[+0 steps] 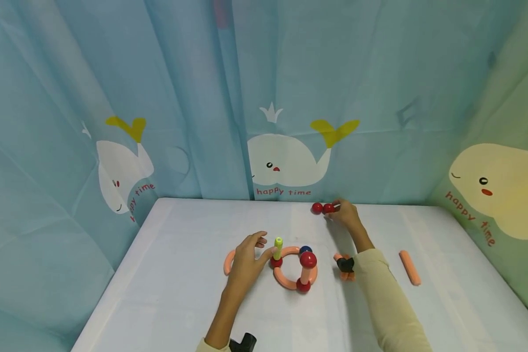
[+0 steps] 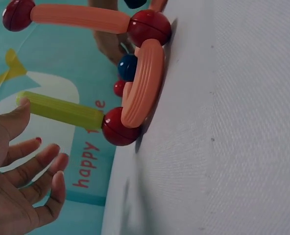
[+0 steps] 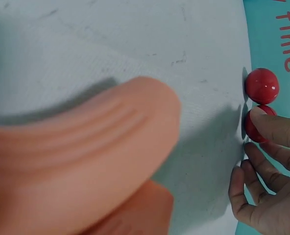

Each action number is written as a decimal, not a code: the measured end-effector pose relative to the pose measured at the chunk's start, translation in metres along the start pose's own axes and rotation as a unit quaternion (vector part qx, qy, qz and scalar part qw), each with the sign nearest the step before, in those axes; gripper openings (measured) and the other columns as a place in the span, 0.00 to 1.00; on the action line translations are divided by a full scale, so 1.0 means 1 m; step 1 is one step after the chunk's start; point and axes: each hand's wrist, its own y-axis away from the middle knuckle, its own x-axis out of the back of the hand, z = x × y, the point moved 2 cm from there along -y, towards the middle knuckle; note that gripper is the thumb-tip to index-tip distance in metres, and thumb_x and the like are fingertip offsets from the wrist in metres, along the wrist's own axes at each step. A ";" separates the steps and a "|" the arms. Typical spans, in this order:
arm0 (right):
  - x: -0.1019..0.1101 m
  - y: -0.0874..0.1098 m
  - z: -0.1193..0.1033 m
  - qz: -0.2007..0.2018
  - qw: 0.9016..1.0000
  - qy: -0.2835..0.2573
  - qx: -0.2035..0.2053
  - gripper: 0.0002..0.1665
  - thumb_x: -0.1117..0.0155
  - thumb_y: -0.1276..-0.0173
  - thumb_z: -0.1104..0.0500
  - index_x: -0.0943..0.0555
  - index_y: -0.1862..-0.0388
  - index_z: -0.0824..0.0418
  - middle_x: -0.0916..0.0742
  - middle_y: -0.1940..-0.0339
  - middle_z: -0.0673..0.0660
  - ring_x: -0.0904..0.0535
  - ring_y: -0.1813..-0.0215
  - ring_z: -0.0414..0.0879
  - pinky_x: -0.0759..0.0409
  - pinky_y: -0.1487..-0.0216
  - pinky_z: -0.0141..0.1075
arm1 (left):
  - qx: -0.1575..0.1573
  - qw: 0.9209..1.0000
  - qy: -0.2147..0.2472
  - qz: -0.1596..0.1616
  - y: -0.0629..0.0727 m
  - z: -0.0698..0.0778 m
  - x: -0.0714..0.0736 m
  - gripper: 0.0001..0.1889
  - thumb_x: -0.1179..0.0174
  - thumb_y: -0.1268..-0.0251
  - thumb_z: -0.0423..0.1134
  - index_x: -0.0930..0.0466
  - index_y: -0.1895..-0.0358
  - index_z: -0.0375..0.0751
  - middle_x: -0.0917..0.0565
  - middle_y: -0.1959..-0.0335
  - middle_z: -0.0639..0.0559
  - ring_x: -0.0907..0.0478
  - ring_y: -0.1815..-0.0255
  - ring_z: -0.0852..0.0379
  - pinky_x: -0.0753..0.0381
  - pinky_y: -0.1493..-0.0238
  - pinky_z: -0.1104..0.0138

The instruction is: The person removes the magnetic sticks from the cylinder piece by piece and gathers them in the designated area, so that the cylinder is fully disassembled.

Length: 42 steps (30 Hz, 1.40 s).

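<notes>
At the table's far edge my right hand (image 1: 345, 213) pinches a red ball (image 3: 255, 125) between thumb and forefinger. A second red ball (image 3: 262, 85) sits right beside it. My left hand (image 2: 30, 181) is next to a ring of curved orange pieces (image 2: 144, 83), red balls and a blue ball (image 2: 127, 67). Its thumb touches the top of an upright yellow-green stick (image 2: 61, 108), while the other fingers are loosely bent and hold nothing. The stick stands on a red ball (image 2: 120, 127) of the ring. Another upright orange stick (image 1: 305, 276) carries a red ball (image 1: 308, 259) on top.
Behind the left hand lies a curved orange piece (image 1: 229, 263). Orange pieces (image 1: 347, 276) lie by the right forearm, partly behind a black wrist device (image 1: 345, 264). A straight orange stick (image 1: 410, 268) rests farther right. A whale-print curtain (image 1: 211, 98) borders the white table (image 1: 193, 220).
</notes>
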 end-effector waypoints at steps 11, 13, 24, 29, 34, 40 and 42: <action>0.019 0.030 -0.018 0.013 0.995 0.032 0.090 0.32 0.40 0.29 0.54 0.31 0.36 0.75 0.22 0.41 0.77 0.24 0.42 0.69 0.22 0.44 0.56 | -0.142 0.987 0.073 -0.015 0.001 0.012 0.012 0.14 0.34 0.37 0.45 0.22 0.54 0.41 0.23 0.73 0.57 0.27 0.73 0.58 0.24 0.70 0.71; 0.023 0.046 -0.030 0.025 0.991 0.024 0.132 0.30 0.40 0.28 0.53 0.29 0.37 0.74 0.21 0.42 0.76 0.23 0.42 0.69 0.21 0.46 0.57 | -0.158 0.983 0.075 -0.055 0.002 0.015 0.010 0.14 0.34 0.36 0.46 0.20 0.55 0.41 0.21 0.72 0.58 0.25 0.70 0.63 0.20 0.67 0.71; 0.026 0.137 -0.061 -0.031 0.930 -0.098 0.353 0.15 0.41 0.28 0.61 0.20 0.44 0.59 0.13 0.54 0.54 0.17 0.55 0.40 0.19 0.56 0.34 | -0.152 0.969 0.070 -0.179 0.008 0.024 -0.018 0.17 0.34 0.37 0.49 0.17 0.52 0.41 0.13 0.60 0.50 0.18 0.61 0.68 0.19 0.58 0.75; 0.017 0.161 -0.055 -0.102 0.898 -0.160 0.398 0.19 0.37 0.33 0.66 0.21 0.43 0.56 0.16 0.50 0.56 0.20 0.49 0.44 0.19 0.52 0.36 | -0.133 0.969 0.078 -0.193 0.011 0.026 -0.030 0.22 0.32 0.40 0.50 0.19 0.45 0.46 0.14 0.52 0.51 0.17 0.53 0.61 0.18 0.55 0.74; 0.003 0.169 -0.049 -0.132 0.879 -0.176 0.424 0.23 0.32 0.37 0.67 0.22 0.43 0.59 0.16 0.50 0.54 0.22 0.48 0.43 0.20 0.54 0.38 | -0.137 0.969 0.105 -0.179 0.014 0.027 -0.044 0.18 0.32 0.39 0.44 0.19 0.47 0.45 0.15 0.52 0.55 0.16 0.54 0.59 0.18 0.57 0.74; -0.007 0.173 -0.046 -0.145 0.877 -0.192 0.415 0.22 0.30 0.39 0.66 0.21 0.45 0.60 0.16 0.53 0.52 0.22 0.50 0.39 0.19 0.53 0.37 | -0.105 0.970 0.137 -0.168 0.018 0.029 -0.054 0.14 0.33 0.38 0.44 0.17 0.54 0.41 0.13 0.58 0.53 0.17 0.57 0.66 0.18 0.60 0.76; -0.009 0.174 -0.046 -0.144 0.874 -0.200 0.418 0.22 0.30 0.39 0.66 0.21 0.45 0.60 0.16 0.53 0.53 0.21 0.50 0.40 0.19 0.53 0.37 | -0.098 0.974 0.126 -0.162 0.020 0.029 -0.056 0.13 0.32 0.39 0.45 0.16 0.57 0.41 0.13 0.62 0.54 0.17 0.60 0.68 0.19 0.61 0.77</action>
